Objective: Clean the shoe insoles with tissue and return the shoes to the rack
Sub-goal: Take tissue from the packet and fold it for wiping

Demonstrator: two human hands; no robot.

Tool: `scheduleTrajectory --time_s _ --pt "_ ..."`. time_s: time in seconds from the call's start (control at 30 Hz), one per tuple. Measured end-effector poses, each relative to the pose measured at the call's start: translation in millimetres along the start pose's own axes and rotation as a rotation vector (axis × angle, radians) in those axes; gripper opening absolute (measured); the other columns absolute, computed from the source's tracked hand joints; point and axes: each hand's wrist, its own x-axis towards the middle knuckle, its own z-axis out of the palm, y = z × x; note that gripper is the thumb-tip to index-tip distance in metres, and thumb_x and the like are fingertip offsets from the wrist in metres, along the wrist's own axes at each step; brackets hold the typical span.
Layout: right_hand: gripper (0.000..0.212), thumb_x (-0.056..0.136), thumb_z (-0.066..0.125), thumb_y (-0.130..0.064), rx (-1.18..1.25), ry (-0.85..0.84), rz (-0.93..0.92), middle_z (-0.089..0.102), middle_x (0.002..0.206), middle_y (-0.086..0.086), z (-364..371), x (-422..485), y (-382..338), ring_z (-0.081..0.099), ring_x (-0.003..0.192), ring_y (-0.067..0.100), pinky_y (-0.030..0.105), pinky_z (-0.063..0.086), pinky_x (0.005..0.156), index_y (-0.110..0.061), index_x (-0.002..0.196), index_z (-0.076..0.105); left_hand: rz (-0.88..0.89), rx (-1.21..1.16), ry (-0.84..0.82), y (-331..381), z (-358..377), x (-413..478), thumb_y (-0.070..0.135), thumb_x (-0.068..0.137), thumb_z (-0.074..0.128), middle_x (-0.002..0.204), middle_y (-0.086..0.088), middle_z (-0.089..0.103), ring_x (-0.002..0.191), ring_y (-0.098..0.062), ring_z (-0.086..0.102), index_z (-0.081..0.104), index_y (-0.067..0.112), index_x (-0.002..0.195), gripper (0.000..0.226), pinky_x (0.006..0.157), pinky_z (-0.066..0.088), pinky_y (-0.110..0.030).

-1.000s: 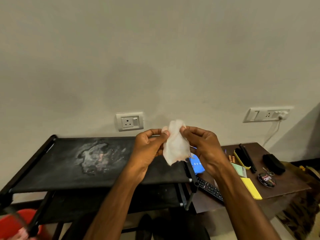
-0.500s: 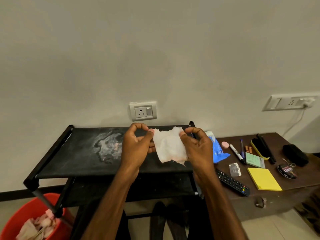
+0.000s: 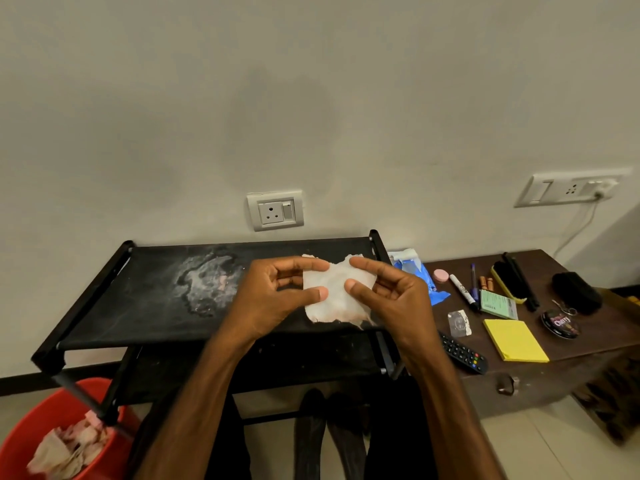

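Observation:
A white tissue (image 3: 333,298) with faint pink stains is spread flat between both hands, above the top shelf of the black shoe rack (image 3: 145,306). My left hand (image 3: 273,296) pinches its left edge between thumb and fingers. My right hand (image 3: 388,292) pinches its right edge the same way. A pair of dark shoes (image 3: 329,434) stands on the floor under the rack, partly hidden by my arms. The rack's top shelf carries a whitish stain (image 3: 207,282).
A red bucket (image 3: 38,427) with several used tissues sits at the lower left. A brown table (image 3: 588,344) on the right holds a blue wipes pack (image 3: 424,277), a remote (image 3: 462,353), a yellow notepad (image 3: 514,341), pens, a brush and a polish tin (image 3: 561,323).
The crumpled tissue has been pulled open into a flat sheet between both hands. The view has tilted down, showing the bucket, the shoes and more of the table.

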Motion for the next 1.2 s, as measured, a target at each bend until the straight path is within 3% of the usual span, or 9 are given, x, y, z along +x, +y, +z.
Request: scheduleTrajectory --time_s 0.1,0.27,0.4,0.5,0.6,0.7,0.77,0.93,1.2 --pt "0.039 0.083 0.078 0.002 -0.053 0.003 -0.038 0.078 0.107 0.004 -6.1 0.6 3.5 0.077 0.096 0.019 0.028 0.064 0.071 -0.01 0.12 0.073 0.047 0.082 -0.026 -6.0 0.4 1.6 0.003 0.079 0.083 0.113 0.004 0.076 0.101 -0.016 0.074 0.076 0.016 0.115 0.04 0.084 0.062 -0.037" --pt "0.039 0.081 0.081 0.0 -0.177 -0.037 -0.084 0.077 0.108 -0.001 -8.5 1.8 9.3 0.076 0.095 0.012 0.024 0.062 0.073 -0.008 0.118 0.075 0.094 0.243 0.014 -14.5 1.0 2.1 0.009 0.082 0.082 0.109 0.008 0.076 0.093 -0.012 0.074 0.076 0.021 0.116 0.037 0.08 0.063 -0.041" --pt "0.029 0.083 0.083 -0.013 -0.381 -0.017 -0.142 0.076 0.109 -0.004 -13.9 4.6 17.8 0.073 0.096 0.008 0.029 0.063 0.078 -0.014 0.112 0.079 0.149 0.361 0.052 -18.1 0.8 3.5 0.017 0.084 0.082 0.094 0.01 0.075 0.079 -0.015 0.069 0.079 0.027 0.109 0.027 0.071 0.06 -0.035" --pt "0.016 0.085 0.082 -0.023 -0.507 0.053 -0.227 0.074 0.099 -0.004 -16.7 5.8 21.7 0.068 0.085 0.009 0.023 0.057 0.072 -0.024 0.101 0.081 0.176 0.429 0.085 -20.5 -0.6 4.2 0.024 0.084 0.082 0.076 0.017 0.067 0.066 -0.008 0.055 0.08 0.034 0.099 0.019 0.061 0.045 -0.021" --pt "0.013 0.084 0.082 -0.035 -0.539 0.086 -0.243 0.067 0.105 -0.003 -17.9 6.4 22.4 0.065 0.089 0.01 0.019 0.054 0.068 -0.027 0.094 0.079 0.16 0.462 0.079 -20.0 -3.8 4.5 0.034 0.084 0.08 0.09 0.021 0.067 0.086 0.0 0.058 0.08 0.036 0.096 0.012 0.068 0.041 -0.015" --pt "0.011 0.085 0.081 -0.031 -0.415 0.096 -0.177 0.074 0.1 -0.005 -14.9 2.1 14.7 0.071 0.09 0.009 0.025 0.059 0.067 -0.024 0.092 0.077 0.075 0.326 0.045 -18.1 -5.8 5.6 0.036 0.086 0.077 0.119 0.015 0.068 0.107 -0.003 0.064 0.079 0.028 0.101 0.017 0.085 0.052 -0.021" --pt "0.004 0.089 0.077 -0.02 -0.268 0.034 -0.094 0.078 0.089 -0.006 -11.5 -2.3 9.5 0.074 0.083 0.007 0.024 0.06 0.062 -0.02 0.093 0.076 0.013 0.179 0.006 -14.9 -3.7 4.3 0.027 0.09 0.075 0.115 0.009 0.074 0.104 -0.009 0.07 0.077 0.02 0.107 0.019 0.09 0.056 -0.026" --pt "0.016 0.089 0.076 -0.013 -0.128 0.012 -0.003 0.08 0.091 -0.001 -5.7 -5.6 9.6 0.078 0.084 0.017 0.028 0.063 0.062 -0.014 0.104 0.074 -0.052 -0.023 0.029 -9.3 11.2 -2.3 0.018 0.096 0.067 0.096 -0.002 0.079 0.09 -0.018 0.076 0.072 0.009 0.112 0.02 0.081 0.062 -0.031" --pt "0.018 0.085 0.083 -0.021 -0.233 0.163 -0.059 0.078 0.087 0.003 -3.5 -1.8 24.0 0.076 0.081 0.02 0.034 0.063 0.066 -0.013 0.101 0.079 -0.065 -0.026 0.053 -14.6 23.4 -4.1 0.016 0.087 0.078 0.096 -0.002 0.079 0.084 -0.019 0.077 0.071 0.01 0.109 0.024 0.066 0.064 -0.031"
